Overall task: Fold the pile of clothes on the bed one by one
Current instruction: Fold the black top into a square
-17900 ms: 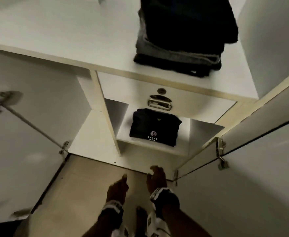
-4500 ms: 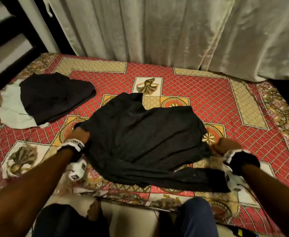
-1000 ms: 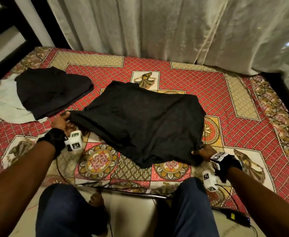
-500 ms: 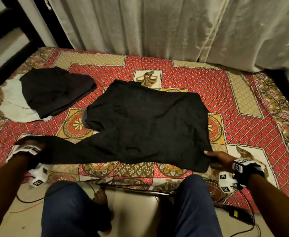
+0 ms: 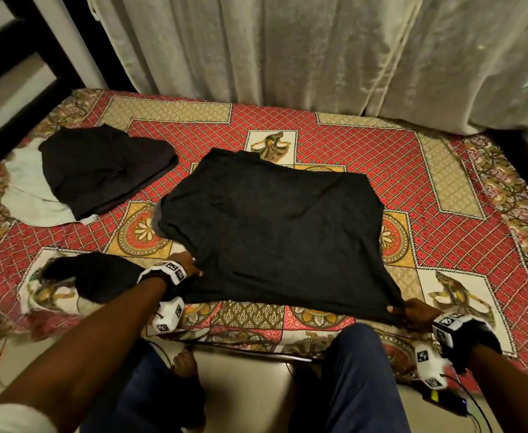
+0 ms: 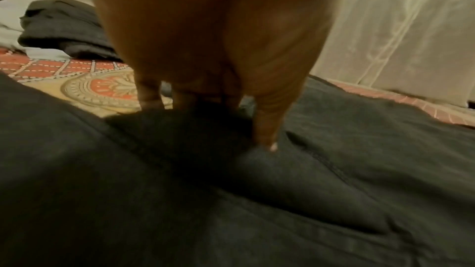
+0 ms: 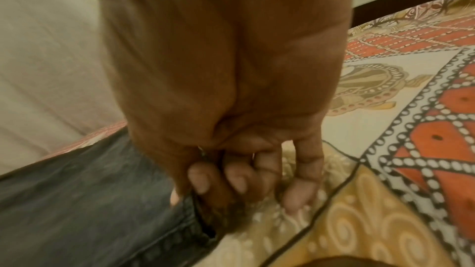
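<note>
A black shirt (image 5: 275,232) lies spread flat in the middle of the red patterned bedspread (image 5: 381,145). Its long sleeve (image 5: 93,276) trails off to the left, behind my left forearm. My left hand (image 5: 186,267) is at the shirt's near left edge. In the left wrist view its thumb (image 6: 267,139) rests on top of the fabric (image 6: 334,190) and the other fingers dip behind a raised fold. My right hand (image 5: 412,310) pinches the shirt's near right corner. The right wrist view shows the hem (image 7: 90,200) held between thumb and curled fingers (image 7: 203,182).
A dark garment (image 5: 100,170) lies on a white one (image 5: 28,189) at the bed's far left. Pale curtains (image 5: 287,42) hang behind the bed, and a dark frame (image 5: 522,170) runs along its right side. My knees in blue jeans (image 5: 350,370) touch the near edge. A black device (image 5: 447,398) with a cable lies on the floor.
My left hand has moved right, from holding the sleeve stretched out at the far left to the shirt's left edge. The sleeve now lies on the bed. My right hand stays on the corner.
</note>
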